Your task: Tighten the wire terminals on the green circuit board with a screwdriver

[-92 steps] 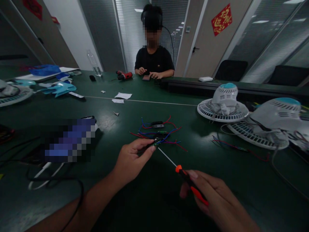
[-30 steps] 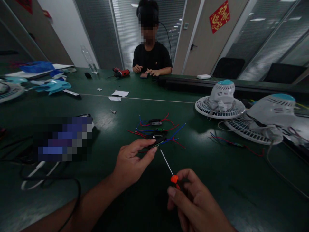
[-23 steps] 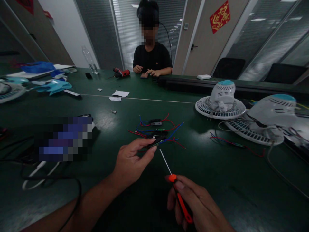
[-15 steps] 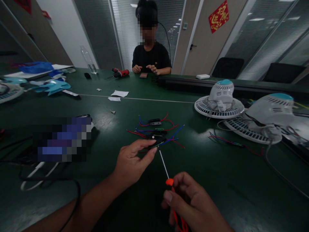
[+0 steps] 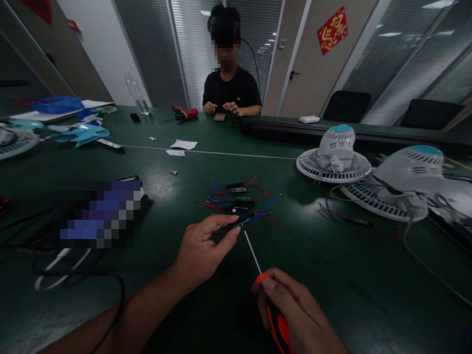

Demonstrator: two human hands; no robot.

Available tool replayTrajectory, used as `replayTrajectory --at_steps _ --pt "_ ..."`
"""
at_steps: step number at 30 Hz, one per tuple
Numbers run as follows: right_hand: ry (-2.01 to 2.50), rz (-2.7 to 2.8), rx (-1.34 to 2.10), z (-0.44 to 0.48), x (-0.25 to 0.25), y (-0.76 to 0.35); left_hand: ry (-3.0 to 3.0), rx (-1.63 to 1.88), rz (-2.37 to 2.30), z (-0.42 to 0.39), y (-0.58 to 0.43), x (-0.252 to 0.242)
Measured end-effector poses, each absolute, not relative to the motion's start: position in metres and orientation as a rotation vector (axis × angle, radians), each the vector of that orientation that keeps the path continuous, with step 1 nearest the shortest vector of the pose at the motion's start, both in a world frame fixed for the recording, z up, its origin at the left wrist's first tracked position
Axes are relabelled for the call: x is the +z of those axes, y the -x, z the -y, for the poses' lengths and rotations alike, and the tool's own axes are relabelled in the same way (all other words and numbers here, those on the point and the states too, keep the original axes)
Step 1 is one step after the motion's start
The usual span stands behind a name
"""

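Two hands are working together: the left hand [image 5: 201,250] is still pinching the small wired part [image 5: 239,220] while the right hand [image 5: 295,314], regripping lower, is clasping the screwdriver [image 5: 267,295], tip at the part.

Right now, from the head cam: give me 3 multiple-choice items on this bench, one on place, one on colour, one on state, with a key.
1. Where does the screwdriver tip sit?
A. in the fan grille
B. at the small black wired part pinched by the left hand
C. flat on the table by the paper scraps

2. What colour is the screwdriver handle?
A. orange-red
B. yellow
C. blue

3. How is the right hand?
A. open and flat on the table
B. closed round the screwdriver handle
C. resting on a fan

Key: 1 B, the thin shaft runs up to the part at the left fingertips. 2 A, orange-red shows between the fingers. 3 B, the fingers wrap the handle above the green table.
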State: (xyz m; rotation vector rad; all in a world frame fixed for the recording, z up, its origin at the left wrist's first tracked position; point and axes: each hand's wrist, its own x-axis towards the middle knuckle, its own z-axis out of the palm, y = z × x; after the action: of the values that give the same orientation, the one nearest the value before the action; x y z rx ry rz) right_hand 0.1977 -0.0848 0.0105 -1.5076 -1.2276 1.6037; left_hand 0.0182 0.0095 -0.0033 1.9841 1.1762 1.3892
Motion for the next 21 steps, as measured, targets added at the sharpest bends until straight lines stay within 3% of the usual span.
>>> replayTrajectory --at_steps 21 --pt "1.565 1.175 1.68 0.077 0.014 -0.199 -2.192 1.139 -1.411 -0.041 -0.006 -0.007"
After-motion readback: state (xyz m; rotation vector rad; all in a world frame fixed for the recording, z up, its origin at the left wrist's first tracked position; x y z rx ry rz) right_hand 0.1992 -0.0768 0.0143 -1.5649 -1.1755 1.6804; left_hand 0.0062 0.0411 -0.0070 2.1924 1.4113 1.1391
